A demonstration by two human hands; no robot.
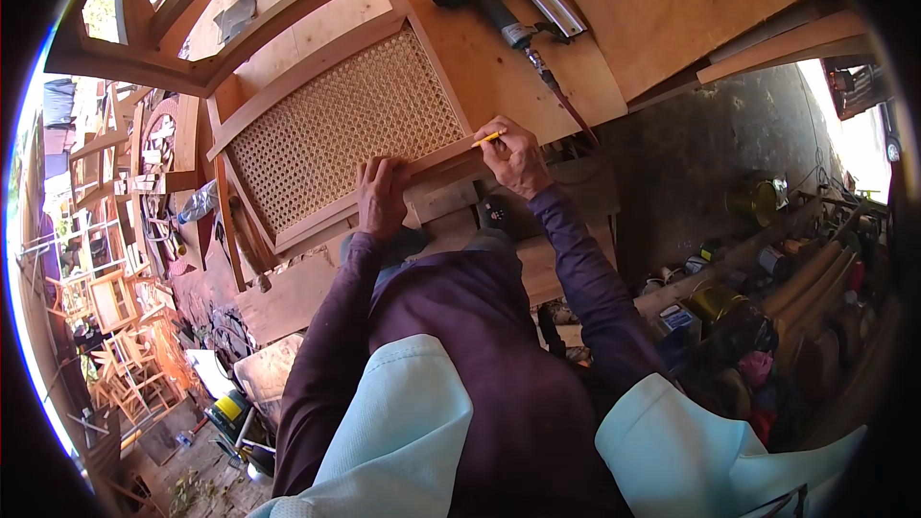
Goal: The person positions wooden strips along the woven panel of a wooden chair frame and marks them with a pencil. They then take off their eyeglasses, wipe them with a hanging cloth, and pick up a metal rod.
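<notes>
The person is working with 2 bare hands at the near edge of a wooden frame that is carrying a woven cane panel and lying on the plywood tabletop. The right hand is grasping a yellow pencil, its grip closing on the shaft with the fingers bunched near the rail, probably for fine control close to the wood. The pencil is sitting at the frame's near right corner; its long axis is slanting slightly across the view, and the exposed end is pointing left and a little down, along the near rail. The left hand is resting its fingers over that same rail, likely steadying the work; whether its grip is clenching the wood underneath is impossible to tell. The frame's long side is running from lower left to upper right, so the near rail is facing the body, which presumably is making it easy to reach with both hands. Beyond the right hand, a nail gun is lying on the tabletop, its hose trailing toward the edge, apparently leaving the panel unobstructed while keeping the tool nearby.
</notes>
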